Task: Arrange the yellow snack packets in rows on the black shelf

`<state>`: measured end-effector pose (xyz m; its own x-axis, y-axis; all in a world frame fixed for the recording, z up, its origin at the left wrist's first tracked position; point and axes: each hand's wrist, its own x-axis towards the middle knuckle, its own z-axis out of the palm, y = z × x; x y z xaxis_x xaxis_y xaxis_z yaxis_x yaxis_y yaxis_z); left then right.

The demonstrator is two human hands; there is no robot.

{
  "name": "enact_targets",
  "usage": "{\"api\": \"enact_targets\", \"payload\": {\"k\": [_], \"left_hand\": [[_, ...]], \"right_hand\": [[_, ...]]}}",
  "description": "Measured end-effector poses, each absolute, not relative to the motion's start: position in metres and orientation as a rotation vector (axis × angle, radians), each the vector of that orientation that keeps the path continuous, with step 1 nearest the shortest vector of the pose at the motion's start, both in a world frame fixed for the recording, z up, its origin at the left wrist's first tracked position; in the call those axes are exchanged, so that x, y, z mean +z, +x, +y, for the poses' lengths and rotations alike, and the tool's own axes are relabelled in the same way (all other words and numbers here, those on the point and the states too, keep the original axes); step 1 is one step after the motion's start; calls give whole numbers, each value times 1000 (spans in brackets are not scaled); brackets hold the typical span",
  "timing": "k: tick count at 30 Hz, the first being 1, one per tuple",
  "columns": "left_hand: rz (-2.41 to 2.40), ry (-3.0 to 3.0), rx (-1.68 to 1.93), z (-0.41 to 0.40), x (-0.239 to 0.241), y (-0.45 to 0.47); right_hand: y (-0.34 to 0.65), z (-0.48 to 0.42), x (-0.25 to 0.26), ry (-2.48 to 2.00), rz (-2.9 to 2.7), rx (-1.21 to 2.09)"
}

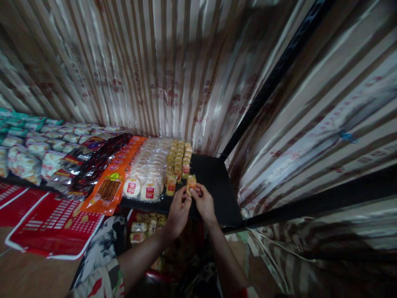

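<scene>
Both of my hands meet at the front edge of a black shelf [214, 182]. My left hand [179, 211] and my right hand [203, 203] together pinch a small yellow snack packet [191, 183] with a red label, held upright just above the shelf. To its left stand two rows of the same yellow packets [179, 159], running back toward the wall. Beside those lie rows of round white cakes in clear wrappers [149, 169].
Orange packets [116, 174], dark foil packets [89, 161] and white-and-green bags [34, 142] fill the shelf to the left. Red printed sheets [52, 225] hang at lower left. A box of packets [145, 227] sits below the shelf. Striped foil sheeting [173, 74] covers the walls.
</scene>
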<state>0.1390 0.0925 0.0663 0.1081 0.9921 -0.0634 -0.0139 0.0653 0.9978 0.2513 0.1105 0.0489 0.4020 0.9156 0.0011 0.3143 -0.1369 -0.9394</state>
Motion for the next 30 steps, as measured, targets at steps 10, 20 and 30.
{"api": "enact_targets", "payload": {"k": [10, 20, 30], "left_hand": [[1267, 1350, 998, 121, 60, 161], [1251, 1306, 951, 123, 58, 158], [1227, 1509, 1058, 90, 50, 128]], "right_hand": [[243, 153, 47, -1917, -1179, 609], [238, 154, 44, -1886, -1297, 497], [227, 124, 46, -1774, -1158, 353]]}}
